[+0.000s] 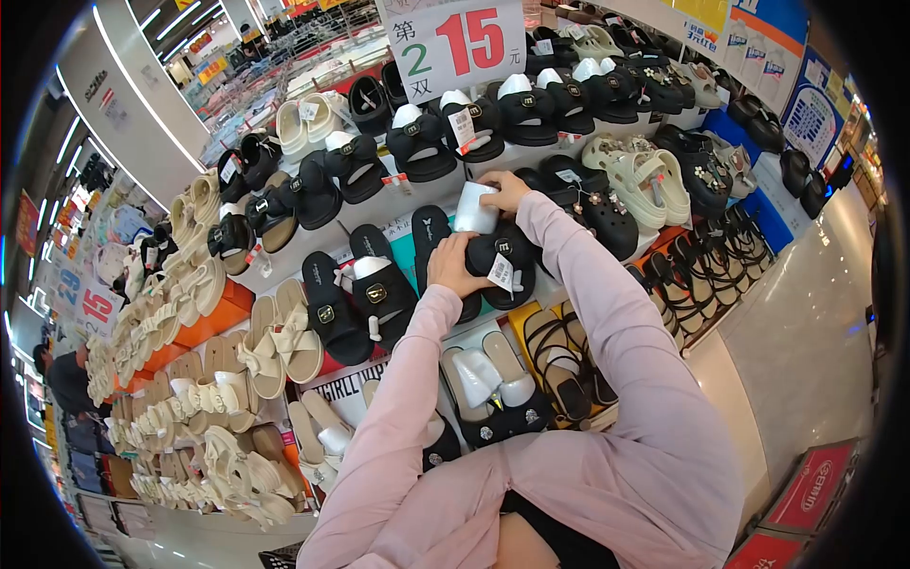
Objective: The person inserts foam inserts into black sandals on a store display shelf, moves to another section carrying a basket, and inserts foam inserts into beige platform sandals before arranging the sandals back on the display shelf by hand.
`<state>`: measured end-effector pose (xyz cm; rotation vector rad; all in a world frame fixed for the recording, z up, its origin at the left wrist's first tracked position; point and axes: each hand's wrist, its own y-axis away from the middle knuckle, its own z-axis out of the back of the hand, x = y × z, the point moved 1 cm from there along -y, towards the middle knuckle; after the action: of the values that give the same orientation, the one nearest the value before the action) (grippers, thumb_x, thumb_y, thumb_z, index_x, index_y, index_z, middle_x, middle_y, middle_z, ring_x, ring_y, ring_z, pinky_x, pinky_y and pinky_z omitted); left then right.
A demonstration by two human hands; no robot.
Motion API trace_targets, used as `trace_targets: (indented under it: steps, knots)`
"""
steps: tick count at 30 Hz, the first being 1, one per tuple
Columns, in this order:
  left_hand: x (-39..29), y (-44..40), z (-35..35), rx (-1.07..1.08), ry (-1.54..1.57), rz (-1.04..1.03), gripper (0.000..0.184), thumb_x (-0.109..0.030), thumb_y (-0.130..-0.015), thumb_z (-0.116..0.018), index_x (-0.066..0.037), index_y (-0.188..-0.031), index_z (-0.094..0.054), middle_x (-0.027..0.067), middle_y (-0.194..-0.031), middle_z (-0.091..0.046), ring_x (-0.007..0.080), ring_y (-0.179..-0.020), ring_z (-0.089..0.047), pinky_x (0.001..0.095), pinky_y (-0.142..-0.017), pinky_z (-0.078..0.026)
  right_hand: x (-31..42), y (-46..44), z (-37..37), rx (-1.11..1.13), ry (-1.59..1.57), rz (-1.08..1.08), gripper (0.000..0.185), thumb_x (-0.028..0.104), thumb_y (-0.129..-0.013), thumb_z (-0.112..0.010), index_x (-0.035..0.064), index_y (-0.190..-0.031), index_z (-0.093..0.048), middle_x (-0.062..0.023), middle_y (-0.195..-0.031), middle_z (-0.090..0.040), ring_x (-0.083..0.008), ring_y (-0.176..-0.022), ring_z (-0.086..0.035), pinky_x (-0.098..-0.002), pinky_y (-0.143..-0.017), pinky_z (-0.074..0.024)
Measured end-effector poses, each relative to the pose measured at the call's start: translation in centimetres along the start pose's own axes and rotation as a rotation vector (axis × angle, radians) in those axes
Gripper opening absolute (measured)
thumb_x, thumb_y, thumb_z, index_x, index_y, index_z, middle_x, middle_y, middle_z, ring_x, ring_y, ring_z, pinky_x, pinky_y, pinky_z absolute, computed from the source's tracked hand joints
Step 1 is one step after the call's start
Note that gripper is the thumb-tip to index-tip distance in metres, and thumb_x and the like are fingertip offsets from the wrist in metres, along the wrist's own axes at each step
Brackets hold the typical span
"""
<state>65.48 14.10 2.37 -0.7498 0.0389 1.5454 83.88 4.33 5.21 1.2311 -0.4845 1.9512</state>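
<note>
My right hand (507, 192) pinches the upper edge of a white shoe insert (476, 211), which is rolled into a curved shape. Just below it, my left hand (457, 266) is closed at the side of a black slipper (512, 254), its fingertips close to the insert's lower edge. That slipper has a gold buckle, and a white price tag (500, 272) hangs from it. Partly behind my left hand lies another black slipper (431, 237). Further left, a pair of black buckled slippers (384, 289) rests on the same shelf.
A price sign (455, 47) stands above the upper row of black slippers (422, 142). Beige clogs (640, 180) sit to the right, over strappy sandals (701, 275). Cream sandals (180, 398) fill the left racks. Red boxes (806, 488) stand on the floor at lower right.
</note>
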Motion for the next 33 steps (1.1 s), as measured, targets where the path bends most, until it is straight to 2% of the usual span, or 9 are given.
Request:
trace_targets:
  steps: [2, 5, 9, 12, 13, 21, 26, 30, 33]
  knots:
    - [0.6, -0.1, -0.2, 0.014, 0.058, 0.009, 0.072, -0.030, -0.046, -0.084, -0.015, -0.110, -0.054, 0.0068, -0.106, -0.052, 0.0273, -0.102, -0.052, 0.0385, -0.087, -0.043, -1.2, -1.4, -1.0, -0.061, 0.276, 0.143, 0.072, 0.041, -0.060, -0.076, -0.0004, -0.115, -0.054, -0.0198, -0.106, -0.061, -0.0302, -0.093, -0.062, -0.0352, -0.082, -0.0494]
    - [0.4, 0.0, 0.0, 0.031, 0.080, 0.078, 0.074, -0.030, -0.044, -0.085, -0.015, -0.110, -0.055, 0.0076, -0.110, -0.048, 0.0280, -0.103, -0.052, 0.0384, -0.088, -0.044, 1.0, -0.6, -3.0, -0.158, 0.417, -0.036, 0.101, 0.055, -0.048, -0.080, -0.0118, -0.115, -0.045, -0.0270, -0.111, -0.057, -0.0337, -0.102, -0.059, -0.0354, -0.088, -0.0469]
    - [-0.2, 0.3, 0.5, -0.004, 0.096, 0.081, 0.078, -0.030, -0.038, -0.086, -0.016, -0.109, -0.057, 0.0094, -0.112, -0.044, 0.0286, -0.101, -0.054, 0.0378, -0.086, -0.046, 0.7, -1.6, -2.8, -0.055, 0.300, -0.075, 0.106, 0.051, -0.045, -0.082, -0.0096, -0.121, -0.041, -0.0256, -0.115, -0.055, -0.0342, -0.106, -0.057, -0.0367, -0.089, -0.0467]
    - [-0.7, 0.2, 1.1, 0.055, 0.119, 0.147, 0.076, -0.030, -0.040, -0.086, -0.018, -0.109, -0.058, 0.0084, -0.120, -0.040, 0.0277, -0.104, -0.052, 0.0377, -0.091, -0.044, -0.9, -2.7, -2.6, 0.031, 0.236, -0.006, 0.106, 0.047, -0.044, -0.082, -0.0012, -0.129, -0.040, -0.0235, -0.120, -0.053, -0.0324, -0.109, -0.055, -0.0370, -0.090, -0.0469]
    - [-0.6, 0.3, 0.9, 0.038, 0.105, 0.141, 0.074, -0.029, -0.040, -0.086, -0.018, -0.108, -0.059, 0.0073, -0.125, -0.038, 0.0264, -0.107, -0.051, 0.0381, -0.092, -0.044, -0.9, -2.9, -2.6, 0.114, 0.259, 0.037, 0.105, 0.043, -0.042, -0.082, 0.0088, -0.133, -0.041, -0.0207, -0.124, -0.051, -0.0311, -0.111, -0.054, -0.0373, -0.090, -0.0469]
    - [0.6, 0.3, 0.2, -0.047, 0.148, 0.063, 0.070, -0.025, -0.039, -0.085, -0.016, -0.104, -0.061, 0.0060, -0.121, -0.049, 0.0274, -0.115, -0.047, 0.0377, -0.095, -0.041, -0.3, -1.9, -3.0, 0.034, 0.471, 0.046, 0.099, 0.046, -0.048, -0.077, 0.0071, -0.132, -0.042, -0.0197, -0.123, -0.051, -0.0357, -0.111, -0.053, -0.0373, -0.091, -0.0458]
    - [0.2, 0.4, 0.5, -0.061, 0.169, 0.048, 0.068, -0.025, -0.040, -0.085, -0.013, -0.102, -0.062, 0.0061, -0.121, -0.050, 0.0280, -0.113, -0.048, 0.0375, -0.095, -0.041, 1.8, 1.6, -2.9, -0.023, 0.548, -0.210, 0.101, 0.059, -0.055, -0.072, -0.0017, -0.130, -0.041, -0.0261, -0.123, -0.049, -0.0397, -0.116, -0.047, -0.0362, -0.096, -0.0407]
    - [0.1, 0.4, 0.3, -0.046, 0.165, 0.046, 0.068, -0.025, -0.041, -0.085, -0.013, -0.103, -0.061, 0.0068, -0.120, -0.049, 0.0282, -0.110, -0.051, 0.0371, -0.093, -0.043, 0.8, 1.0, -2.7, 0.074, 0.533, -0.140, 0.100, 0.060, -0.058, -0.067, 0.0001, -0.132, -0.038, -0.0218, -0.124, -0.050, -0.0364, -0.117, -0.046, -0.0389, -0.100, -0.0342]
    - [-0.3, 0.4, 0.8, -0.006, 0.205, 0.113, 0.069, -0.024, -0.040, -0.086, -0.014, -0.104, -0.061, 0.0071, -0.117, -0.046, 0.0275, -0.107, -0.052, 0.0372, -0.089, -0.046, -1.4, -0.4, -3.3, -0.006, 0.236, 0.108, 0.093, 0.045, -0.052, -0.077, 0.0053, -0.128, -0.041, -0.0237, -0.121, -0.050, -0.0377, -0.113, -0.047, -0.0380, -0.098, -0.0362]
